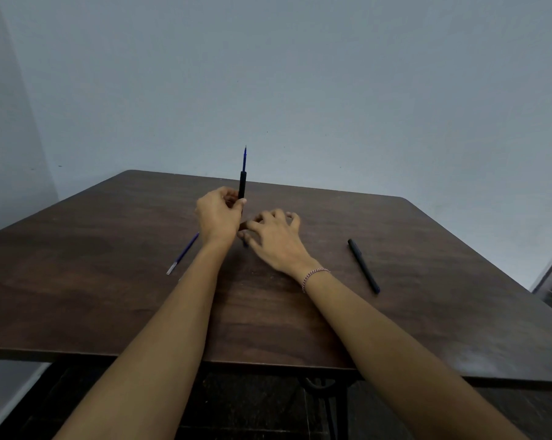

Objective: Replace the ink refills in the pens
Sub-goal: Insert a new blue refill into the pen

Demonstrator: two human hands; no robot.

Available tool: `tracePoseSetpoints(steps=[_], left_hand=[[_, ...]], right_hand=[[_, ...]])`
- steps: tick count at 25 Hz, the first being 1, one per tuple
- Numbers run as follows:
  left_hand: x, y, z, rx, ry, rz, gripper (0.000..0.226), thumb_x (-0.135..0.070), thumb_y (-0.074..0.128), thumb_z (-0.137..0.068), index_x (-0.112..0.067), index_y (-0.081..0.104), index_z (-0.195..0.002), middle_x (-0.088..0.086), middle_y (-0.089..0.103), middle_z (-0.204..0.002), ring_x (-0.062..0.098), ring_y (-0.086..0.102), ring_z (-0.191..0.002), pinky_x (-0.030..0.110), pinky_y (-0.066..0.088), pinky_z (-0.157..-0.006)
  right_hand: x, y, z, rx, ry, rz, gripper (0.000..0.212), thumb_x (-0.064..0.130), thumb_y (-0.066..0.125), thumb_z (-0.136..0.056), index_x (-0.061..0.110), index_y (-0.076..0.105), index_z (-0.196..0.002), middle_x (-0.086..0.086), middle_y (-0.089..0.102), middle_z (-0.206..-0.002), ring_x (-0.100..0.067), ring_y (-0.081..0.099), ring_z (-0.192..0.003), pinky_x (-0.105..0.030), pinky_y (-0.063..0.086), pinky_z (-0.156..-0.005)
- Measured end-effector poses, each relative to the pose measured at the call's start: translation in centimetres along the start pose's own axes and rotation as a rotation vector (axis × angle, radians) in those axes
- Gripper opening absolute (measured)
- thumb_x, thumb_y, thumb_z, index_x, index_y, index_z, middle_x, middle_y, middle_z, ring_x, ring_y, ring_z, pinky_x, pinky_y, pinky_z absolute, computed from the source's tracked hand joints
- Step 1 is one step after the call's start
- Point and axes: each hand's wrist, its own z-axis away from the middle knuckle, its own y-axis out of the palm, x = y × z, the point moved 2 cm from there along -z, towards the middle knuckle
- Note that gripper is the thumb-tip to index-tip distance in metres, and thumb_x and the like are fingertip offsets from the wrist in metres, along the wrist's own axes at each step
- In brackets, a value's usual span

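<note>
At the far left a loose blue refill (183,253) lies on the dark wooden bench (109,312), slanted, its pale end toward you. Just right of it, your left hand (219,217) grips a black pen barrel (242,185) and holds it upright above the bench. A second blue refill (245,158) sticks out from the top of this barrel. Your right hand (278,239) is next to the left one, low over the bench, fingers bent and spread. I cannot tell if it holds anything; a small blue piece (245,244) shows under the thumb. A thin bracelet (314,277) is on that wrist. Well apart to the right, a whole black pen (363,265) lies flat on the bench.
</note>
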Motion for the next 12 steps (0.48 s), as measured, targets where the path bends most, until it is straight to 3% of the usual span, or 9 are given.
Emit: tracePoseSetpoints(steps=[3,6,12], left_hand=[[0.12,0.09,-0.17,0.001,-0.027,0.000,0.016,-0.018,0.074,-0.078,-0.012,0.070,-0.092,0.000,0.071,-0.083,0.006,0.060,-0.069,0.020,0.047,-0.066],[0.00,0.13,-0.13,0.006,-0.037,0.000,0.016,-0.019,0.073,-0.078,-0.012,0.069,-0.092,-0.001,0.070,-0.083,0.006,0.059,-0.069,0.020,0.046,-0.064],[-0.12,0.22,-0.25,0.017,-0.044,-0.012,0.017,-0.020,0.073,-0.078,-0.012,0.069,-0.093,-0.001,0.070,-0.083,0.006,0.059,-0.069,0.022,0.048,-0.066]], right_hand=[[0.35,0.47,-0.08,0.062,0.000,0.056,0.045,0.051,0.031,-0.097,0.028,0.067,-0.113,-0.004,0.064,-0.112,-0.027,0.044,-0.118,-0.058,0.011,-0.107],[0.27,0.46,-0.38,0.106,0.004,-0.003,0.048,0.052,0.036,-0.096,0.022,0.070,-0.111,-0.004,0.064,-0.110,-0.026,0.045,-0.115,-0.054,0.016,-0.105],[-0.19,0.27,-0.70,0.077,-0.017,-0.083,0.028,0.035,0.050,-0.096,0.020,0.071,-0.107,0.001,0.063,-0.113,-0.022,0.044,-0.110,-0.043,0.023,-0.094]])
